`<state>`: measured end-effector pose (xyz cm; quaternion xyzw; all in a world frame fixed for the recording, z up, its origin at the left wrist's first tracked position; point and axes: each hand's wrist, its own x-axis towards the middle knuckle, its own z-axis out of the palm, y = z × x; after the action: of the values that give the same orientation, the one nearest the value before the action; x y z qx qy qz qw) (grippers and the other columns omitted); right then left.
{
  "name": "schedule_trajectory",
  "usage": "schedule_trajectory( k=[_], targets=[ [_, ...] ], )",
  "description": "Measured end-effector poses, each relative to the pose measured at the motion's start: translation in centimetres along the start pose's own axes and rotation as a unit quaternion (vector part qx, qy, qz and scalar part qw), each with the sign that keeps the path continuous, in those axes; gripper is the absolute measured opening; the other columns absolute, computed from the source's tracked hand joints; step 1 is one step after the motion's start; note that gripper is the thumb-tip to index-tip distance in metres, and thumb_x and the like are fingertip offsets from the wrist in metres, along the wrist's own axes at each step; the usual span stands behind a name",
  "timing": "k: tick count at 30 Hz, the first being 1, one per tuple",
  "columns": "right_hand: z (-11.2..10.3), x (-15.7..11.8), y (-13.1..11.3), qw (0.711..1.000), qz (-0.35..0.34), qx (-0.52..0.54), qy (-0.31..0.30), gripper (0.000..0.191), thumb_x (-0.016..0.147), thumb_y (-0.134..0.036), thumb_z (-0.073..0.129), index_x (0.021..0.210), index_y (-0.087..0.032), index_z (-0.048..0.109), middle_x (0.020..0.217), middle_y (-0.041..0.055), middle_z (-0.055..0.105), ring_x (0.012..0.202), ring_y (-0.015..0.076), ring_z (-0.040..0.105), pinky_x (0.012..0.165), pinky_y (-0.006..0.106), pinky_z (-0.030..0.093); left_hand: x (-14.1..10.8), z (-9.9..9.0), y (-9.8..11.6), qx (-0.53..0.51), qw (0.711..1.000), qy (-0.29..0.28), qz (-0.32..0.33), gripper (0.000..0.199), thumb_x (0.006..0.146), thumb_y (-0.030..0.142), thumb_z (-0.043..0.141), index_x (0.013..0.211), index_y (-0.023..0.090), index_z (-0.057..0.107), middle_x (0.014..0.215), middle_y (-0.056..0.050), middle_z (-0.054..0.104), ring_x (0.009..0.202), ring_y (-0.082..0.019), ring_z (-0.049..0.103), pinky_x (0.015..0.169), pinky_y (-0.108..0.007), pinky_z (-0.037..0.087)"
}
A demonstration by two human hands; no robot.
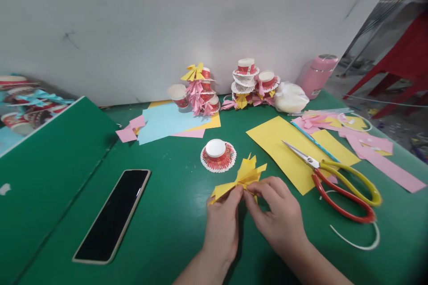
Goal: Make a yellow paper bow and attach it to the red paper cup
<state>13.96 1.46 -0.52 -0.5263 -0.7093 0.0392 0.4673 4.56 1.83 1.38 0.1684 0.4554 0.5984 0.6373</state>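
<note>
A yellow folded paper bow with pointed ends is held between both hands near the front of the green table. My left hand pinches its left side and centre with the thumb. The fingers of my right hand are closed on the lower middle of the bow, touching the left thumb or very near it. Just beyond the bow sits a small red-and-white paper hat with a fringed brim, its white round top facing up.
Scissors and a blue pencil lie on yellow paper at the right. A phone lies left. Stacked paper hats, blue paper and a pink bottle stand or lie near the wall.
</note>
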Motion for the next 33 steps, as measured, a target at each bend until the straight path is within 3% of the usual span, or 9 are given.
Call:
schedule_trajectory(
  k=[7, 13, 25, 33],
  targets=[
    [-0.12, 0.33, 0.06, 0.998, -0.047, -0.049, 0.007, 0.009, 0.079, -0.014, 0.056, 0.075, -0.016, 0.064, 0.062, 0.0042, 0.058, 0.057, 0.0156, 0.049, 0.052, 0.028, 0.04, -0.13, -0.08, -0.13, 0.001, 1.0, 0.02, 0.0, 0.009, 0.061, 0.017, 0.071, 0.068, 0.013, 0.07, 0.072, -0.004, 0.071, 0.07, -0.015, 0.062, 0.074, -0.028, 0.048],
    [-0.04, 0.32, 0.13, 0.998, -0.05, -0.024, 0.008, 0.01, 0.079, -0.013, 0.055, 0.075, -0.017, 0.062, 0.066, 0.004, 0.06, 0.059, 0.0151, 0.05, 0.053, 0.027, 0.041, -0.22, -0.28, -0.06, 0.019, 1.0, -0.001, 0.01, 0.007, 0.063, 0.019, 0.069, 0.068, 0.014, 0.07, 0.069, -0.003, 0.069, 0.069, -0.015, 0.061, 0.072, -0.028, 0.048],
    [-0.07, 0.54, -0.22, 1.0, -0.008, 0.011, 0.004, 0.012, 0.078, -0.014, 0.053, 0.068, -0.02, 0.057, 0.063, 0.0022, 0.059, 0.058, 0.0144, 0.051, 0.053, 0.026, 0.044, -0.37, -0.23, -0.18, 0.006, 1.0, -0.024, 0.01, 0.016, 0.064, 0.021, 0.068, 0.079, 0.015, 0.072, 0.082, -0.006, 0.072, 0.082, -0.02, 0.063, 0.08, -0.032, 0.047],
    [-0.03, 0.26, -0.26, 0.993, 0.086, 0.078, -0.023, 0.014, 0.078, -0.014, 0.05, 0.066, -0.02, 0.054, 0.065, 0.0011, 0.055, 0.059, 0.0135, 0.052, 0.053, 0.024, 0.045, -0.36, -0.37, -0.25, 0.025, 0.999, -0.023, 0.002, 0.016, 0.062, 0.02, 0.07, 0.077, 0.013, 0.071, 0.08, -0.008, 0.071, 0.081, -0.021, 0.063, 0.082, -0.035, 0.046]
  ],
)
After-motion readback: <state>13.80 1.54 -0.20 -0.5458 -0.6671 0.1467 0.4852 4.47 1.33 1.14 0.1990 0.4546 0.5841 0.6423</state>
